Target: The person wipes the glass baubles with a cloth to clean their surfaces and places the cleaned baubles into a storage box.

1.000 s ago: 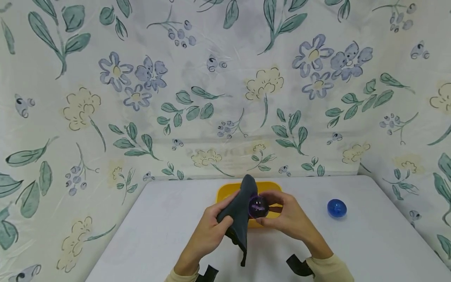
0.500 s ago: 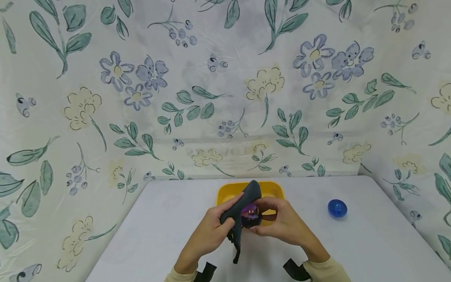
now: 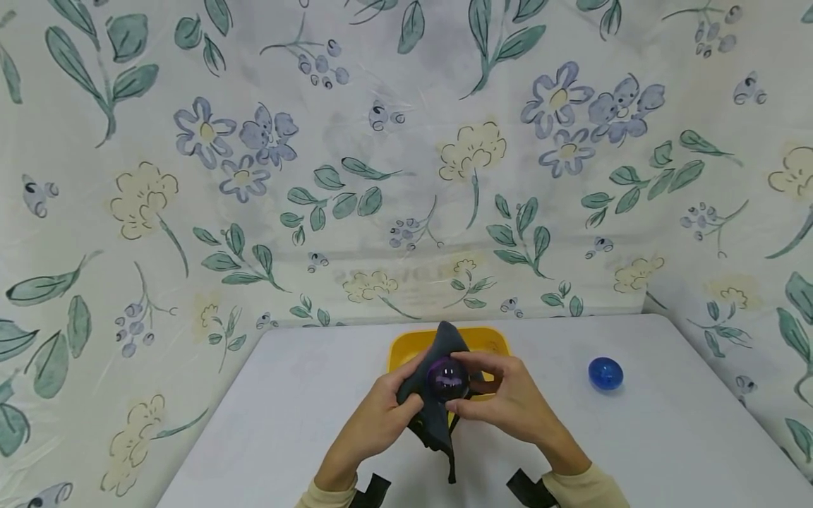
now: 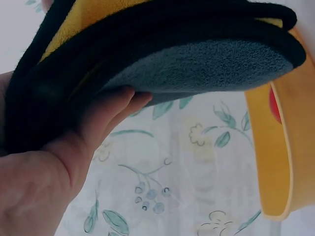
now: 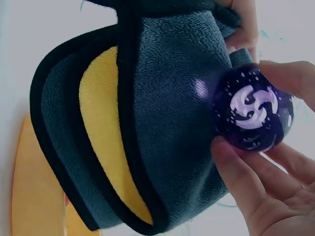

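Note:
My left hand (image 3: 384, 409) grips a folded dark grey and yellow microfibre cloth (image 5: 172, 108) with black edging, thumb on the near side. In my right hand (image 3: 517, 395) is a dark purple see-through ball (image 5: 252, 108) with a pale swirl mark, held between thumb and fingers. The ball lies right against the grey face of the cloth, as the right wrist view shows. Both hands are raised in front of a yellow plastic basin (image 3: 406, 347). From the left wrist, the cloth (image 4: 197, 64) covers most of the left fingers, and the ball is hidden behind it.
A blue see-through ball (image 3: 605, 373) sits on the white table (image 3: 305, 395) to the right. Something red (image 4: 274, 105) shows inside the basin in the left wrist view. A flower-patterned sheet (image 3: 406, 176) hangs behind and beside the table.
The right hand has shifted left with the purple ball, which has turned and moved across the cloth. The left hand still holds the cloth, which has tilted and changed its folds.

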### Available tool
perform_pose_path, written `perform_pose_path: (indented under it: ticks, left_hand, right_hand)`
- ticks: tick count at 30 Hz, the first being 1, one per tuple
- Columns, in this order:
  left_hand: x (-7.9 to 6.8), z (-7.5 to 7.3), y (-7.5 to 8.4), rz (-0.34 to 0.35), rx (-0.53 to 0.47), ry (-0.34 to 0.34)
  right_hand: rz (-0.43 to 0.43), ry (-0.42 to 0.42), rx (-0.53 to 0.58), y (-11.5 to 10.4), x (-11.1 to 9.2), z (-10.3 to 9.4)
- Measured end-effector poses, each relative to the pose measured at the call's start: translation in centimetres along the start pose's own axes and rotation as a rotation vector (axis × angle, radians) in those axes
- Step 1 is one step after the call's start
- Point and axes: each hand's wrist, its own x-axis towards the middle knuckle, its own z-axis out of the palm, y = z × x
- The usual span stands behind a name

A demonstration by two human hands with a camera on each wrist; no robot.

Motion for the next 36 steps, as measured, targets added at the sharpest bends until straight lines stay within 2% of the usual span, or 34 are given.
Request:
perform_pose_path:
  ticks: [7, 16, 24, 32, 36]
  left_hand:
    - [0.1, 0.1, 0.0, -0.037, -0.063, -0.021]
    - [0.0, 0.2, 0.3, -0.058, -0.041, -0.024]
    - [-0.4, 0.3, 1.2, -0.092, -0.059, -0.038]
    - [-0.7, 0.6, 1.7, -0.048, -0.066, -0.004]
    - [-0.8, 0.6, 2.0, -0.021, -0.085, 0.017]
  right_hand:
    - [-0.035, 0.116, -0.028, 0.1, 0.1, -0.2]
    - [0.000, 0.153, -0.005, 0.3, 0.6, -0.5]
    - [-0.004, 0.194, -0.048, 1.1, 0.7, -1.1]
    - [-0.011, 0.176, -0.089, 1.4, 0.8, -1.4]
    - [0.002, 0.175, -0.143, 1.4, 0.8, -1.4]
